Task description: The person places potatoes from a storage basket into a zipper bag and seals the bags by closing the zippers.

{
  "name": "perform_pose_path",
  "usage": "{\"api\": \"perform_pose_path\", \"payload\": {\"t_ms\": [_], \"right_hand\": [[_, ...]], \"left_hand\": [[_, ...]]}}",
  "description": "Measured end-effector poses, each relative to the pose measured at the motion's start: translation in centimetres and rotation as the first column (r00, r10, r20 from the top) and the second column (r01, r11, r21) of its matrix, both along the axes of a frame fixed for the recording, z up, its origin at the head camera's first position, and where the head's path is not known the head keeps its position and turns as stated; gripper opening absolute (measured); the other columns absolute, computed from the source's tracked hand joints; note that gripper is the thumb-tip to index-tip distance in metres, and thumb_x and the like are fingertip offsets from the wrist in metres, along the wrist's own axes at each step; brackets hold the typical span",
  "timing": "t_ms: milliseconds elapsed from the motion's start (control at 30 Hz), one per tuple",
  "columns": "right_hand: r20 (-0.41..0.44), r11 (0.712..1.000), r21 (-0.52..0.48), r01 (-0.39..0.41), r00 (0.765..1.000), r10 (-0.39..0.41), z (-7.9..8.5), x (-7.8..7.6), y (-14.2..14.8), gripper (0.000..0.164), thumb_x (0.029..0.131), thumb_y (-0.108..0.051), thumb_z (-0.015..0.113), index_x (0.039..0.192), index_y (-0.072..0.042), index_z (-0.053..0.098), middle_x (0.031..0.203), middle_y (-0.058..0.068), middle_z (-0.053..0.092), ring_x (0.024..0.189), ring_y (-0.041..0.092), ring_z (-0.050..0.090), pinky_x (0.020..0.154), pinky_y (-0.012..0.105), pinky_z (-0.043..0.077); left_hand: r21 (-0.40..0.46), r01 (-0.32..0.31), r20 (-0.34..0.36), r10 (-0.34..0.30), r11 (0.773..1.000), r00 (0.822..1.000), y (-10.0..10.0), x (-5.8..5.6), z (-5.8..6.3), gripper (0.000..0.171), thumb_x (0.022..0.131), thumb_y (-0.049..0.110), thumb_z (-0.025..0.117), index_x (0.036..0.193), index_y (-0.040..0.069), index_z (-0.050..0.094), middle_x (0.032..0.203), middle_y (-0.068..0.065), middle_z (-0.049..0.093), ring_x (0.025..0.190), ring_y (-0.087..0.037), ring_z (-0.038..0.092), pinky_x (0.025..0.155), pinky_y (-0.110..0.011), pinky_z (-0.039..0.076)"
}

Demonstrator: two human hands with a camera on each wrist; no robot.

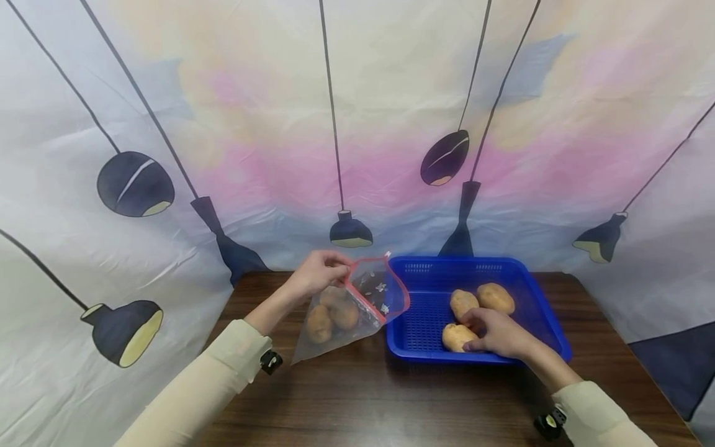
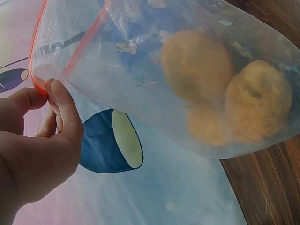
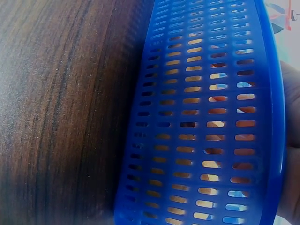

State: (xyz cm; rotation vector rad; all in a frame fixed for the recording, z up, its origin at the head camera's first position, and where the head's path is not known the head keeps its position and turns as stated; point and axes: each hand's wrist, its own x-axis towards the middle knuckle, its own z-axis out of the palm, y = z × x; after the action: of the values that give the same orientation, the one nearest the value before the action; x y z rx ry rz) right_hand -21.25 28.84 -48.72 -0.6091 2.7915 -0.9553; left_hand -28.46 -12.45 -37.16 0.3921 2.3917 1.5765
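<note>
My left hand (image 1: 323,273) pinches the red zip edge of a clear zip bag (image 1: 357,332) between thumb and fingers, and the bag's mouth gapes toward the right. Inside the bag, potatoes (image 2: 258,101) lie low against the film; three show in the left wrist view. My right hand (image 1: 501,334) reaches over the near rim of a blue plastic basket (image 1: 416,356), thumb and fingers round the right end of the nearest potato (image 1: 457,337). Two more potatoes (image 1: 496,298) lie just behind it. In the right wrist view the slotted basket wall (image 3: 197,112) hides most of the hand.
Basket and bag are on a dark wood table (image 1: 357,397), the bag just left of the basket. Behind the table hangs a cloth backdrop (image 1: 385,112) printed with lamps. Small pale printed marks (image 2: 147,83) dot the bag.
</note>
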Motion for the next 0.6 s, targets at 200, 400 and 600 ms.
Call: {"api": "perform_pose_path", "payload": {"t_ms": [200, 400, 600], "right_hand": [[0.017, 0.999, 0.039, -0.018, 1.000, 0.017, 0.0, -0.1, 0.0, 0.054, 0.082, -0.031, 0.093, 0.124, -0.004, 0.071, 0.120, 0.009, 0.073, 0.099, 0.023, 0.072, 0.079, 0.039, 0.060], [0.004, 1.000, 0.016, -0.001, 1.000, 0.001, 0.2, -0.5, 0.1, 0.057, 0.084, -0.032, 0.091, 0.127, -0.001, 0.069, 0.121, 0.010, 0.072, 0.096, 0.020, 0.072, 0.076, 0.036, 0.060], [-0.032, 0.996, -0.086, -0.005, 0.999, 0.003, 1.2, -1.0, -0.5, 0.059, 0.088, -0.033, 0.089, 0.131, -0.001, 0.066, 0.123, 0.012, 0.071, 0.104, 0.026, 0.070, 0.082, 0.041, 0.061]], "left_hand": [[-0.005, 0.011, -0.010, -0.011, 1.000, 1.000, 0.1, -0.2, -0.1, 0.025, 0.103, 0.005, 0.062, 0.124, -0.007, 0.071, 0.108, -0.029, 0.071, 0.081, -0.019, 0.072, 0.081, -0.038, 0.065], [-0.008, 0.005, -0.002, -0.005, 1.000, 1.000, 0.2, -0.1, -0.1, 0.025, 0.103, 0.005, 0.064, 0.124, -0.006, 0.071, 0.109, -0.029, 0.071, 0.081, -0.020, 0.072, 0.081, -0.038, 0.065], [-0.012, 0.007, -0.007, -0.007, 1.000, 1.000, 0.2, -0.3, -0.2, 0.025, 0.103, 0.005, 0.063, 0.124, -0.006, 0.072, 0.107, -0.027, 0.072, 0.082, -0.021, 0.072, 0.083, -0.039, 0.065]]}}
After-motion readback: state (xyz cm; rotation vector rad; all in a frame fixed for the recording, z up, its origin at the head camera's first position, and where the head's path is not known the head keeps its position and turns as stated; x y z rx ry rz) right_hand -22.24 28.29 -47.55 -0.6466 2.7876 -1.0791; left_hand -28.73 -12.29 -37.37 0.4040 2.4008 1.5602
